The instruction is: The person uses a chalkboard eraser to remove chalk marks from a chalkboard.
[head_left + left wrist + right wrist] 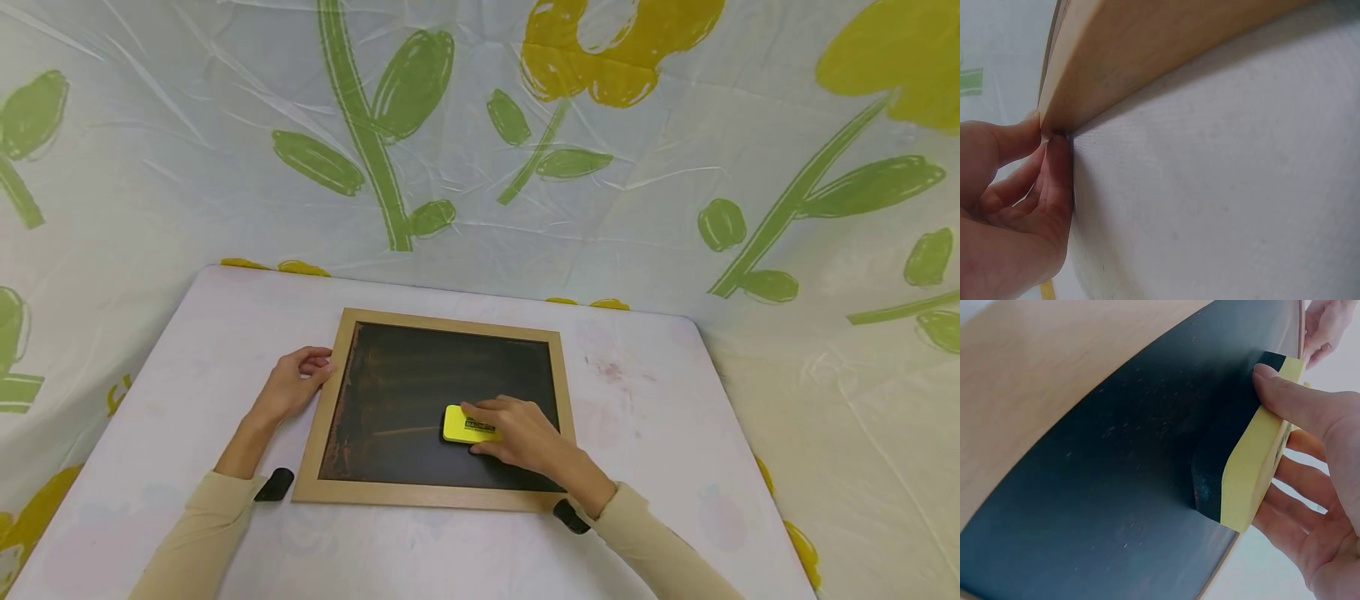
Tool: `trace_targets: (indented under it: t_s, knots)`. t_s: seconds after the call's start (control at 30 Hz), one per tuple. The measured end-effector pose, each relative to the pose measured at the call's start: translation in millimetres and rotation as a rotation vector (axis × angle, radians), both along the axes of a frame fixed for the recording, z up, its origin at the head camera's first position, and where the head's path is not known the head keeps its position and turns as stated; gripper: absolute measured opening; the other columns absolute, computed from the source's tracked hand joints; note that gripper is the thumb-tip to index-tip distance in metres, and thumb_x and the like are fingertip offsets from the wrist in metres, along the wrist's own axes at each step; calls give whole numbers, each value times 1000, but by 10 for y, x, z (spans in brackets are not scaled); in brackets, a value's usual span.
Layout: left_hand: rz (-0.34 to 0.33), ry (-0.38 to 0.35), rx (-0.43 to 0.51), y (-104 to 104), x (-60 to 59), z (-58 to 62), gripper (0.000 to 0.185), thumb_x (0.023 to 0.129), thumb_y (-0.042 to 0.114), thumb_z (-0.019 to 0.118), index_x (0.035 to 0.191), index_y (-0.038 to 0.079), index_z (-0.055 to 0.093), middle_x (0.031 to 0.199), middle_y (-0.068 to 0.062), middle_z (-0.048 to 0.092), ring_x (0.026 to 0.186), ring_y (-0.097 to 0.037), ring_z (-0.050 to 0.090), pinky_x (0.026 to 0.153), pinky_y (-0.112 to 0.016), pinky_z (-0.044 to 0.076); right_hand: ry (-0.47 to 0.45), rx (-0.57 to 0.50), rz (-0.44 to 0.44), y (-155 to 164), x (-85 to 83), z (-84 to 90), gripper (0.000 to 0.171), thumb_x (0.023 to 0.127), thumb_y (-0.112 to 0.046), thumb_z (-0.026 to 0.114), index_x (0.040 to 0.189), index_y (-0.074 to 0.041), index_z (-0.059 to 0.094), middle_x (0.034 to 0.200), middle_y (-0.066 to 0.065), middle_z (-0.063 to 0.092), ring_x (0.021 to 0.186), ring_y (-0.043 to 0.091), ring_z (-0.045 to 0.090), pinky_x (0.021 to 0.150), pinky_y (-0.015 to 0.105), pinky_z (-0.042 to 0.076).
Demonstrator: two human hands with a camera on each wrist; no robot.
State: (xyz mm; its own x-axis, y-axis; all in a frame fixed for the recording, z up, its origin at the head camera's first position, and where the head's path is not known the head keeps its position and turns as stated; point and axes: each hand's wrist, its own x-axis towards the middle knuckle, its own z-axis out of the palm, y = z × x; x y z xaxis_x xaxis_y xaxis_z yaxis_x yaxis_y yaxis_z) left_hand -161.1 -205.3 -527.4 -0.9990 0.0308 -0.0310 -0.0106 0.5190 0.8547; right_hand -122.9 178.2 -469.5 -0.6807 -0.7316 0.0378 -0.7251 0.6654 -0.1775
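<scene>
The wood-framed black chalkboard (442,400) lies flat mid-table, with bare white tabletop (660,433) open on every side. My right hand (525,433) grips the yellow rectangular eraser with its dark felt pad (468,424), pressed low on the slate. My left hand (296,385), fingers loosely curled (nothing held), touches the frame's left edge.

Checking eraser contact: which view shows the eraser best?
Right wrist: the eraser fills the frame, dark felt flat on the board, right hand gripping its yellow back. Head shows only a yellow patch under the fingers. Left wrist shows none of it.
</scene>
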Motion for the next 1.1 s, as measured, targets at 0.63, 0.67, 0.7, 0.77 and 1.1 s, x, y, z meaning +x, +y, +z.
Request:
trace_targets:
  t_s: [0.63,0.67,0.7,0.77,1.1]
  knots:
    - [-8,-4,-18,5,-16,-7,39,103,13,63,134,-11,58,111,-23,65,99,-32,64,76,-25,48,22,64,94,-406,-77,26,63,86,-38,84,141,-14,64,126,5,72,104,21,68,82,31,57]
    - [-8,-6,-20,3,-17,-11,39,103,13,63,134,-10,57,111,-23,65,99,-32,64,77,-25,48,23,66,100,-431,-78,30,64,86,-38,84,141,-13,64,126,5,72,104,21,68,82,31,57]
    - [-8,-9,-24,0,-18,-16,39,103,14,63,134,-10,57,112,-23,65,99,-32,64,77,-26,48,25,66,106,-454,-80,35,64,86,-38,84,141,-13,64,126,5,72,105,22,68,83,31,57]
    - [-7,-11,-28,-9,-20,-25,39,104,13,63,134,-10,57,112,-22,65,100,-32,64,78,-27,48,24,67,116,-497,-84,39,63,87,-38,84,141,-13,64,127,5,72,105,21,68,84,32,57]
    - [-7,-11,-22,-3,-7,2,40,104,15,63,134,-10,57,111,-22,65,99,-31,63,77,-25,48,20,115,137,-696,-82,63,63,87,-39,83,142,-15,64,129,4,71,106,21,68,83,30,57]
